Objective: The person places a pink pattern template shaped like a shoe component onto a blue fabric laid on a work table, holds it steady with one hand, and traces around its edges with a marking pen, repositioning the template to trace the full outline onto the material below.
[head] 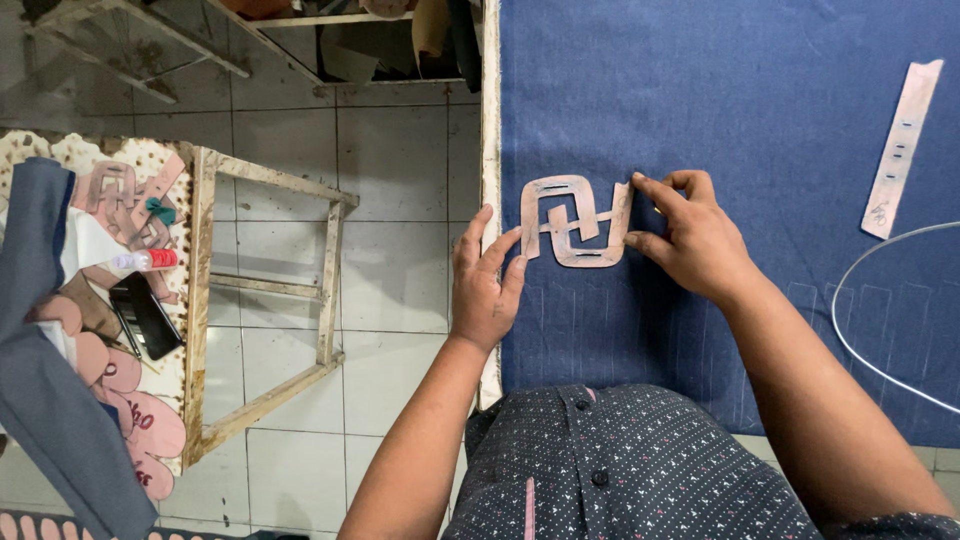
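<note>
Hands steady a pinkish interlocking-loop cardboard template (573,222) flat on blue denim cloth (750,120) spread over a work table. The left hand (485,285) lies open, fingertips pressing the template's left edge near the table's side; the right hand (690,235) pinches the right edge between thumb and forefinger, apparently to keep the pattern from shifting on the fabric. A long strip template (903,148) lies well apart at upper right. To the left, a low side surface (60,150) carries more cut-out patterns, a small red-capped bottle (145,261) and folded grey-blue cloth (45,400).
</note>
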Demonstrator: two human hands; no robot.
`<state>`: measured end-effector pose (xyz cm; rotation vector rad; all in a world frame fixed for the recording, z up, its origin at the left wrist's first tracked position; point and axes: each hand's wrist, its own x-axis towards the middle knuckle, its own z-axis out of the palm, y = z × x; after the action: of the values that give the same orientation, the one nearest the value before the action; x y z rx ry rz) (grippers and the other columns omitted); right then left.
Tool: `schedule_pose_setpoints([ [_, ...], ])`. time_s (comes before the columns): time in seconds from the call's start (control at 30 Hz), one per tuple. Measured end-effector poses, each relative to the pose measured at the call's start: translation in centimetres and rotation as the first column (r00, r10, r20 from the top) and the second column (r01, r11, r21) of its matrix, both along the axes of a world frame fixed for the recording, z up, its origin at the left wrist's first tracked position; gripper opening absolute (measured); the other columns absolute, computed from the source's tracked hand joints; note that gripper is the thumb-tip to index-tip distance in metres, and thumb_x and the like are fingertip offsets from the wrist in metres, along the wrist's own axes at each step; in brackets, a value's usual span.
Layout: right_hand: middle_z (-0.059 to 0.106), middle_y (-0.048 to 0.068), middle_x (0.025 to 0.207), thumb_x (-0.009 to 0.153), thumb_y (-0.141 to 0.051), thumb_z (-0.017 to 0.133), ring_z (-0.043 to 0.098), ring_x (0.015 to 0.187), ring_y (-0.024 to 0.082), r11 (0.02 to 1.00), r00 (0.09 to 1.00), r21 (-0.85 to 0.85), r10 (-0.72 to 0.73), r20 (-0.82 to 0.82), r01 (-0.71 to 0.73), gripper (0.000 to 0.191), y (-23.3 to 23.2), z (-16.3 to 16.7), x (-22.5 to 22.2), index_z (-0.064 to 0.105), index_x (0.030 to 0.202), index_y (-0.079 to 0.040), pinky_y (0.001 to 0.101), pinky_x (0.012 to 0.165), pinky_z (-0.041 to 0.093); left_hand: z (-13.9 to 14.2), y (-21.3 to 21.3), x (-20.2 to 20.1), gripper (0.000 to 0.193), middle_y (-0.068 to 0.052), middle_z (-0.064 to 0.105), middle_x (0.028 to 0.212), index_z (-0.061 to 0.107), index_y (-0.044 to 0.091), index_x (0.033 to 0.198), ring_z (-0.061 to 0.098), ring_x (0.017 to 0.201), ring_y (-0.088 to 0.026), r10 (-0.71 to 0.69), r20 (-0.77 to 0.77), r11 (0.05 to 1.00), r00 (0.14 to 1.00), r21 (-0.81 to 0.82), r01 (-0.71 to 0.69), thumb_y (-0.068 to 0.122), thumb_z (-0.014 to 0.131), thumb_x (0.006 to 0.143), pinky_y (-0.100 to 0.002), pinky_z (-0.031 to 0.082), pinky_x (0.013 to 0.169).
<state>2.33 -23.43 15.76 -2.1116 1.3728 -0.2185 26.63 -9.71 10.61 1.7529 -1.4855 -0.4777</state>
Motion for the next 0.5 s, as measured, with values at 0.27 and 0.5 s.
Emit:
schedule_pose_setpoints([
  [0.27, 0.051, 0.014, 0.131, 0.08, -0.027, 0.083, 0.064, 0.092, 0.028, 1.0, 1.0, 0.005, -0.001, -0.001, 0.001, 0.073, -0.37, 0.07, -0.14, 0.056, 0.147, -0.018, 0.0409, 0.082, 0.056, -0.12, -0.33, -0.19, 0.03, -0.012, 0.041, 0.16, 0.073, 0.011, 0.127, 0.04, 0.146, -0.036, 0.003, 0.022, 1.0, 1.0, 0.026, -0.003, 0.021, 0.065, 0.1, -0.046, 0.036, 0.122],
  [0.5, 0.049, 0.012, 0.133, 0.082, -0.027, 0.081, 0.064, 0.088, 0.025, 0.997, 0.999, 0.067, -0.022, -0.039, 0.025, 0.073, -0.43, 0.82, 0.1, 0.054, 0.149, -0.019, 0.04, 0.081, 0.057, 0.35, -0.64, -0.34, 0.029, -0.011, 0.041, 0.16, 0.075, 0.012, 0.126, 0.041, 0.146, -0.034, 0.007, -0.003, 0.999, 1.0, 0.038, -0.007, 0.023, 0.066, 0.101, -0.045, 0.038, 0.122],
])
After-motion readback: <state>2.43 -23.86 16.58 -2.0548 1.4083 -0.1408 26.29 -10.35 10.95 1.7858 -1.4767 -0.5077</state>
